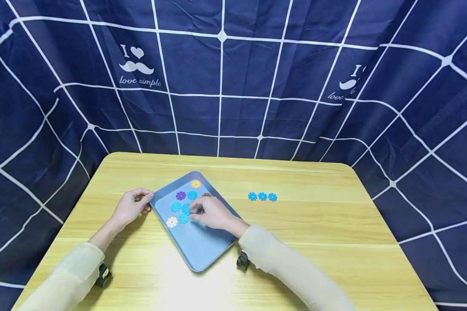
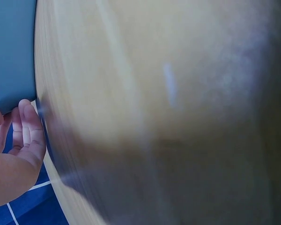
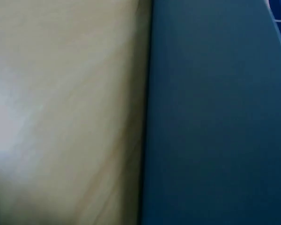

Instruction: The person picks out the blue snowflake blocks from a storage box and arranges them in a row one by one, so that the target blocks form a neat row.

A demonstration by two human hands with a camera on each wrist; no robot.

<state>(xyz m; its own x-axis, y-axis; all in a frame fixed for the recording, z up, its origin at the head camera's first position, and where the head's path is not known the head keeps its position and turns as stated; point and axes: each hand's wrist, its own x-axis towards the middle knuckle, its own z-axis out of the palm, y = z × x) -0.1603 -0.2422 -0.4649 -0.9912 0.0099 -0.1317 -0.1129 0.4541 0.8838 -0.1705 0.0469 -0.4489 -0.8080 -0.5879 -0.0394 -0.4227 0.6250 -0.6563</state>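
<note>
A blue-grey tray [image 1: 208,252] lies turned at an angle on the table, with several notched plastic discs inside. My left hand [image 1: 128,208] pinches the tray's left corner; in the left wrist view that hand [image 2: 21,154] has thumb and fingers on either side of the tray wall [image 2: 14,56]. Over the tray, my right hand [image 1: 212,212] has bent fingers, its fingertips right at the light-blue discs [image 1: 183,218]; I cannot tell whether it pinches one. Near them lie a purple disc [image 1: 180,195], a cream disc [image 1: 172,222] and an orange disc [image 1: 196,184]. A brown disc [image 1: 206,195] is partly hidden behind the hand.
Right of the tray, three blue discs [image 1: 262,196] lie in a row on the wooden table [image 1: 315,242]. A dark blue curtain [image 1: 241,112] with white lines surrounds the table's back and sides. In the right wrist view only the tray's outer wall [image 3: 215,112] and tabletop show.
</note>
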